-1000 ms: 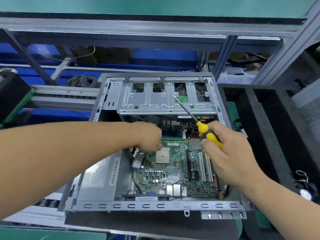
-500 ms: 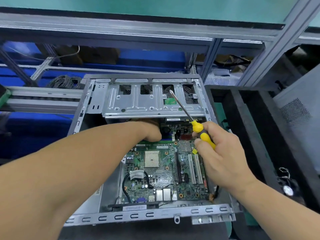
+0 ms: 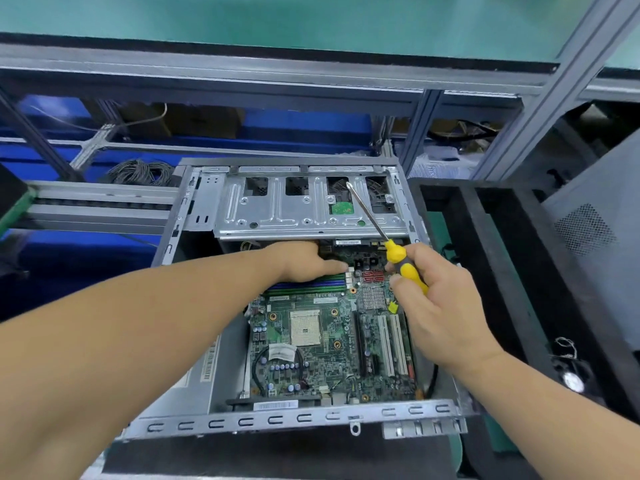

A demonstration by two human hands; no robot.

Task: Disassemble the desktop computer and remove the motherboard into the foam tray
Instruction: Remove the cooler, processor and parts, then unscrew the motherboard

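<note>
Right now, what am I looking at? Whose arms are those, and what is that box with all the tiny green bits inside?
The picture comes from a camera worn on a person's head, so you see their own two arms reaching forward. The metal box is a computer case lying open on a workbench. The green board inside it is the motherboard, the computer's main part, covered in small chips and sockets. The right hand holds a screwdriver with a yellow and black handle, its metal tip pointing up and away. The left hand reaches to the far end of the board, under a silver metal shelf; what its fingers are doing there is hard to tell. The black thing on the right is a foam tray.
</note>
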